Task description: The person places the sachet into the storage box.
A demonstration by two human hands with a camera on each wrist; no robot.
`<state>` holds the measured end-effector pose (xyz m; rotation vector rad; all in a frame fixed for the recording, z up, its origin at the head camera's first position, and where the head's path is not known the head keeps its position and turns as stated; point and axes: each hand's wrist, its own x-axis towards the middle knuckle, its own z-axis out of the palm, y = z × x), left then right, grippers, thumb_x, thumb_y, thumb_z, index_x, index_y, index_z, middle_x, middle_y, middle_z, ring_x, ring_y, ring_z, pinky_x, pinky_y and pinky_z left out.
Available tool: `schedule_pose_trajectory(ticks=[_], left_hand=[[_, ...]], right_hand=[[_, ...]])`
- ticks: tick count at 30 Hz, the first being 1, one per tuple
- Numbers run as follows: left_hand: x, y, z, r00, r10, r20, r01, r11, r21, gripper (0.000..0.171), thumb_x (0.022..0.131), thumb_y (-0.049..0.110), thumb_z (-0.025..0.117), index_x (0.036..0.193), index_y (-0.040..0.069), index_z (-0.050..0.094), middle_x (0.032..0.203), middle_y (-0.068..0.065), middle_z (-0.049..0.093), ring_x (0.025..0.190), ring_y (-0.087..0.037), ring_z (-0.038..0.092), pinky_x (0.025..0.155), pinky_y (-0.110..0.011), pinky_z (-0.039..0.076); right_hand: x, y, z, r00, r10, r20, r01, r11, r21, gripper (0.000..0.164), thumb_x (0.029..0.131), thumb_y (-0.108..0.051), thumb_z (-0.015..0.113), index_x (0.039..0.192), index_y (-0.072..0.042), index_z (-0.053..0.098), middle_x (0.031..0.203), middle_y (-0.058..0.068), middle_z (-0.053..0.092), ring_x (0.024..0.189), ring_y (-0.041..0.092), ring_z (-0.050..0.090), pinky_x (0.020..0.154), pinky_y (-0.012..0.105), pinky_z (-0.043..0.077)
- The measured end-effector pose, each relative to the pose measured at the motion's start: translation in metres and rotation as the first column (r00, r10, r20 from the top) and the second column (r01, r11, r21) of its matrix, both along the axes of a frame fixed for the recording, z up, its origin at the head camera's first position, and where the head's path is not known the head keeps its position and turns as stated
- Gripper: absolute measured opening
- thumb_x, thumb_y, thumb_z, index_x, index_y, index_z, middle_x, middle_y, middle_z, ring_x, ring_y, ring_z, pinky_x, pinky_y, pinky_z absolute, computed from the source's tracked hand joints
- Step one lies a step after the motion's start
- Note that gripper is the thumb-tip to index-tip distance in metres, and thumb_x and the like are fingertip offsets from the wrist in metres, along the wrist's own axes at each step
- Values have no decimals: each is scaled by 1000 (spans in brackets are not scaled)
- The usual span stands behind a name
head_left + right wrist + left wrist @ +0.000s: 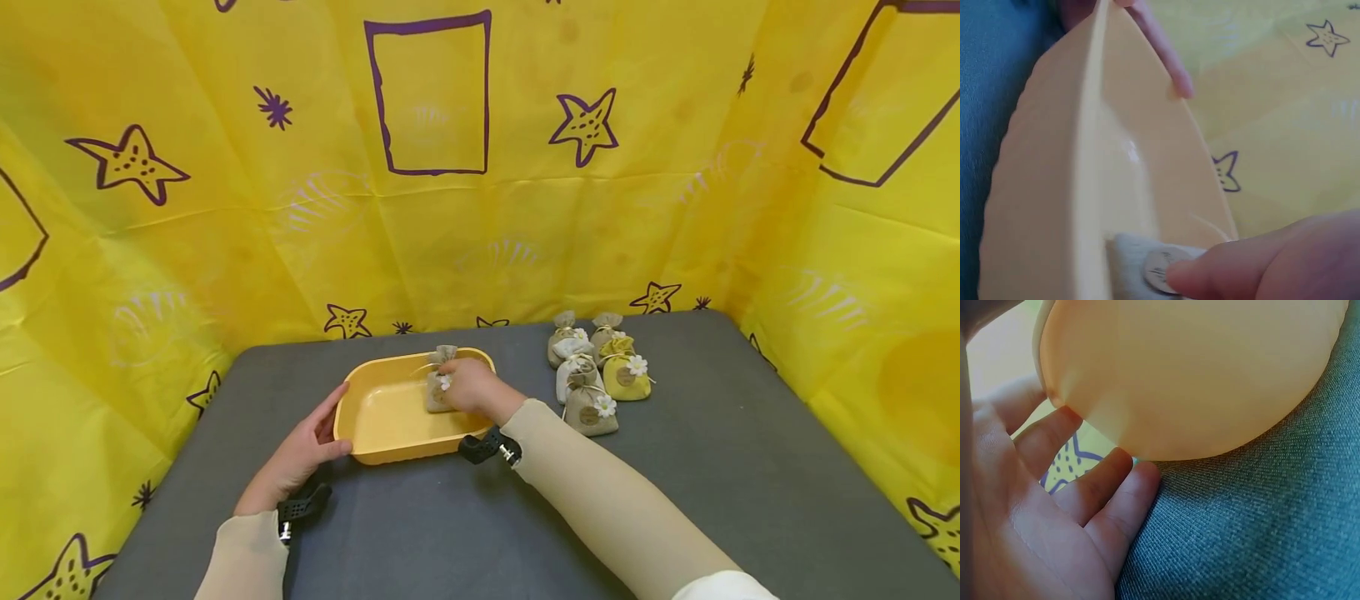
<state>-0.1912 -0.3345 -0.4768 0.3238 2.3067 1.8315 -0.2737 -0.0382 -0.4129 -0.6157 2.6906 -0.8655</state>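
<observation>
A yellow plastic tray (390,421) with rounded corners lies on the dark table. My left hand (300,450) holds its left end, thumb at the near corner and fingers along the outer wall. The left wrist view has the fingertips (1124,459) against the tray's outside (1191,381). Inside the tray's right half, my right hand (480,390) grips a small burlap sachet (437,396) with a tied neck and white flower. In the right wrist view, the right thumb (1210,272) presses the sachet's round tag (1159,265); the other fingers are hidden.
Several similar sachets stand grouped right of the tray: a yellow one (626,379), a white one (572,379) and beige ones, the nearest beige sachet (591,410) beside the right forearm. A yellow patterned cloth (450,242) hangs behind and along both sides of the table.
</observation>
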Motion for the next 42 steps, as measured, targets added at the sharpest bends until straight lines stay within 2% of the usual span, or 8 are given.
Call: schedule_pose_trajectory(ticks=[6,8,14,19,23,29,36,42], left_hand=[[-2,1,-1,1000,-14,-6,14,1000,0,87,96,10,67,162,18,11,164,-14,11,144,-38,26,99,-22,42],[-2,2,0,1000,-11,0,11,1000,-5,87,96,10,68,162,18,11,164,-14,11,144,-38,26,99,-21,41],[-3,4,1,1000,-10,19,10,1000,-20,86,97,14,67,162,19,11,165,-14,10,145,-37,24,99,-21,41],[-3,5,3,1000,-13,14,13,1000,-28,85,97,14,66,162,20,11,165,-12,9,147,-36,20,99,-21,40],[-3,6,3,1000,-28,-1,28,999,-29,85,98,14,66,162,19,11,165,-13,7,147,-37,19,99,-21,40],[-3,5,1,999,-35,1,35,999,-24,84,98,14,65,162,20,11,165,-13,7,146,-38,22,99,-23,42],[-4,5,1,1000,-24,8,24,999,-38,84,98,16,65,162,20,11,165,-13,7,145,-39,22,97,-22,43],[-4,4,0,1000,-28,0,28,999,-45,85,98,14,66,162,20,10,165,-12,7,146,-38,20,99,-23,41]], right_hand=[[4,-18,-7,1000,-28,13,29,997,-65,40,93,-19,69,131,-6,65,115,6,70,96,18,58,76,26,48],[6,-25,-8,998,-40,51,45,992,-118,43,92,-17,70,133,-6,64,116,6,68,97,17,57,77,26,47],[10,-51,-16,989,-78,127,110,956,-273,53,86,-12,73,138,-8,61,122,7,66,105,22,55,81,26,46],[13,-69,-17,984,-102,147,143,944,-298,58,85,-15,74,140,-13,60,135,5,60,127,31,42,97,32,39],[15,-78,-18,981,-101,164,146,945,-292,58,85,-16,74,141,-15,59,138,5,57,126,28,41,97,33,40],[15,-84,-23,980,-49,191,104,951,-290,68,81,-15,78,145,-22,55,141,6,49,117,21,40,89,32,42],[15,-80,-21,975,56,213,11,954,-298,80,79,-19,80,151,-27,46,150,5,41,132,22,36,103,37,38],[19,-60,-3,962,75,261,36,918,-395,80,81,-25,81,152,-30,45,156,6,34,139,27,32,109,47,33]])
